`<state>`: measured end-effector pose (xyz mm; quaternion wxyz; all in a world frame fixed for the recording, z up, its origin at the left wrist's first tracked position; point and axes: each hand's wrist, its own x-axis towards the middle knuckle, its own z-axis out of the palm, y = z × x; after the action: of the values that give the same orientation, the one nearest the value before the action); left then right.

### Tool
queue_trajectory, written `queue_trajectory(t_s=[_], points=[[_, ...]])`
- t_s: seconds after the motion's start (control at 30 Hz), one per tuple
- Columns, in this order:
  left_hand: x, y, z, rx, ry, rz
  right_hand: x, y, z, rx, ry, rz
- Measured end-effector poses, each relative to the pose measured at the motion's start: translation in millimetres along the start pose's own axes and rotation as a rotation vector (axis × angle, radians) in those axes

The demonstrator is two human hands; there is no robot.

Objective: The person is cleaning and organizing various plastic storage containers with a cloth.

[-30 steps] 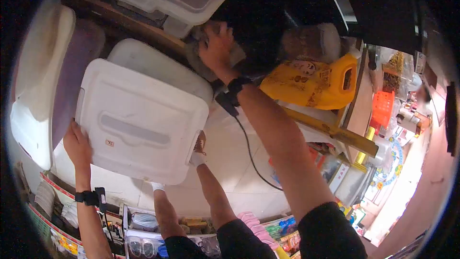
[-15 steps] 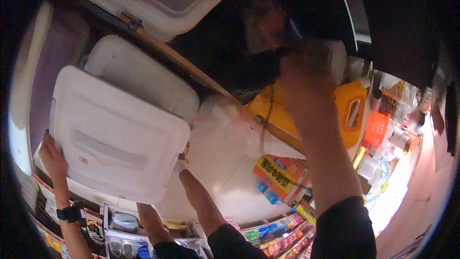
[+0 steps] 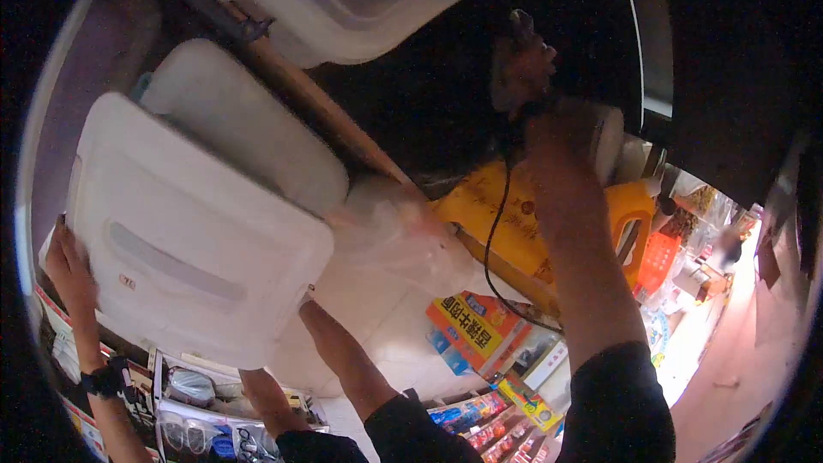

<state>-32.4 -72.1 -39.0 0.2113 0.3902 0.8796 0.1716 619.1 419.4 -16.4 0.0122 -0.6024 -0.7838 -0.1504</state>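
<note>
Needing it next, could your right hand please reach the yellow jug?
Probably yes: the right hand is raised, the yellow jug lies just below its forearm, and only a black cable crosses it.

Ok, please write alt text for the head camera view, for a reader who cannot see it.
The person's right hand reaches up into a dark shelf above a yellow jug, while the left hand touches the edge of a white lidded box.

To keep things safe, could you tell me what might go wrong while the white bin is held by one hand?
The left hand grips the white bin by one edge only, so it may tip or slip. The black cable dangling across the yellow jug could snag on it. The right hand may fumble in deep shadow.
</note>
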Motion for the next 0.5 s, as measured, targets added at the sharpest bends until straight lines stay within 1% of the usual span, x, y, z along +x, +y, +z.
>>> queue_trajectory(t_s=[0.03, 0.07, 0.1, 0.17, 0.2, 0.23, 0.27, 0.3, 0.33, 0.37, 0.4, 0.47, 0.5], points=[[-1, 9, -2, 0.003, 0.002, -0.006, 1, -3, -14, 0.120, -0.081, -0.031], [-3, 20, -2, 0.023, 0.010, 0.039, 1, -9, -23, 0.241, -0.160, -0.066], [-3, 25, 0, 0.040, 0.020, 0.086, -4, -20, -26, 0.245, -0.158, -0.072], [1, 22, 1, 0.025, -0.010, 0.065, -32, -47, -34, 0.331, 0.030, -0.030], [2, 21, 1, 0.013, -0.032, 0.042, -45, -60, -44, 0.332, 0.031, -0.023], [0, 35, 1, 0.024, 0.010, 0.101, -56, -68, -50, 0.281, 0.020, -0.023], [-1, 40, 2, 0.025, 0.011, 0.109, -62, -76, -59, 0.228, 0.010, -0.022], [-1, 43, 3, 0.029, 0.018, 0.098, -72, -73, -45, 0.227, 0.012, -0.015], [-2, 48, 2, 0.033, 0.025, 0.087, -86, -63, -14, 0.072, 0.048, -0.037], [-3, 56, 2, 0.024, 0.044, 0.121, -95, -58, 0, -0.086, 0.084, -0.059], [-2, 57, 1, 0.023, 0.043, 0.129, -105, -61, -8, -0.090, 0.086, -0.051], [0, 59, -2, 0.017, -0.052, 0.053, -128, -68, -31, 0.051, 0.039, -0.158], [0, 60, 1, 0.019, -0.054, 0.062, -134, -68, -34, 0.050, 0.039, -0.149]])
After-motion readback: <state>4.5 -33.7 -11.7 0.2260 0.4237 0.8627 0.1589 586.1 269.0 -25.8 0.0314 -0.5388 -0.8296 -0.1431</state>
